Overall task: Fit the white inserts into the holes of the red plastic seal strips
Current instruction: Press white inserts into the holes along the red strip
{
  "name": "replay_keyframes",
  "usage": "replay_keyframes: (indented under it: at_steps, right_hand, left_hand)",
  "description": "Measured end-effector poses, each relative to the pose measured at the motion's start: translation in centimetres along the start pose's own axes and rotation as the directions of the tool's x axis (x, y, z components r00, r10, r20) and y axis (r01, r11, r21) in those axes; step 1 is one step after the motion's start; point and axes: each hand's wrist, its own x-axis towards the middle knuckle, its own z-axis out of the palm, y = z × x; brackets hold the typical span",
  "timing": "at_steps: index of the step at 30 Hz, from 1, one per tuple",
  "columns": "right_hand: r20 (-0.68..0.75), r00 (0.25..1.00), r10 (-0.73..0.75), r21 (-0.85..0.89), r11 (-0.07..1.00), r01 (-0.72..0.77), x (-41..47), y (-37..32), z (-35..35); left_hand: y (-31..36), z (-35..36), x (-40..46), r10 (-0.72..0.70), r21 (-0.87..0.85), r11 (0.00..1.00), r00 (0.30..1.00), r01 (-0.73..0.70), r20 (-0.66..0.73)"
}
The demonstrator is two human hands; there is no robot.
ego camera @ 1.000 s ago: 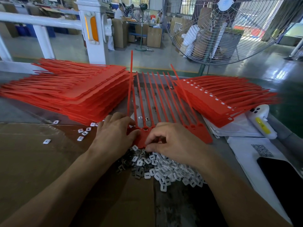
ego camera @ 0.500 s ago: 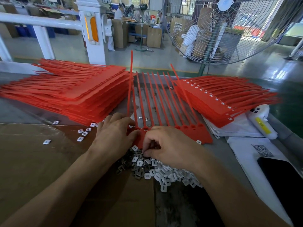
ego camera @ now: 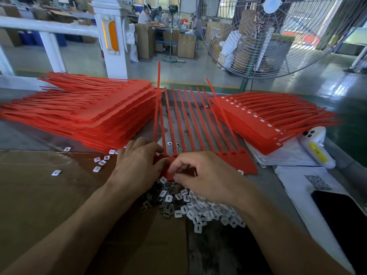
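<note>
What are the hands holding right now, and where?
Left hand grips the red seal strip at its near-left tab end. Right hand is curled over the same edge; any insert is hidden.

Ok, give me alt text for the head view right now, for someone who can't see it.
Both hands, left and right, work at the near end of a red seal strip sheet above a pile of white inserts. Red stacks flank it: left stack, right stack.

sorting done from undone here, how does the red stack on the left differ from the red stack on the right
The left stack is taller and wider; the right stack is thinner. The right stack shows a row of white inserts along its top edge; the left stack shows none. The left stack's tails point left, the right stack's point right. Both are red seal strips lying flat on the table.
</note>
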Motion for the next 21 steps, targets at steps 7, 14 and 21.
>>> replay_keyframes:
  at_steps: [7, 14, 21]
  right_hand:
    - [-0.142, 0.988, 0.066, 0.105, 0.993, -0.052, 0.1, 0.8, -0.2]
    - [-0.160, 0.983, 0.090, 0.160, 0.985, -0.064, 0.1, 1.1, -0.5]
    - [-0.121, 0.990, 0.070, 0.160, 0.986, -0.050, 0.2, 1.0, -0.3]
  left_hand:
    - [0.1, -0.1, -0.1, -0.004, -0.005, 1.000, 1.000, 0.004, -0.002]
    - [0.1, -0.2, -0.1, -0.004, -0.011, 1.000, 1.000, 0.004, 0.005]
    - [0.1, -0.2, -0.1, 0.001, -0.009, 1.000, 1.000, -0.001, 0.004]
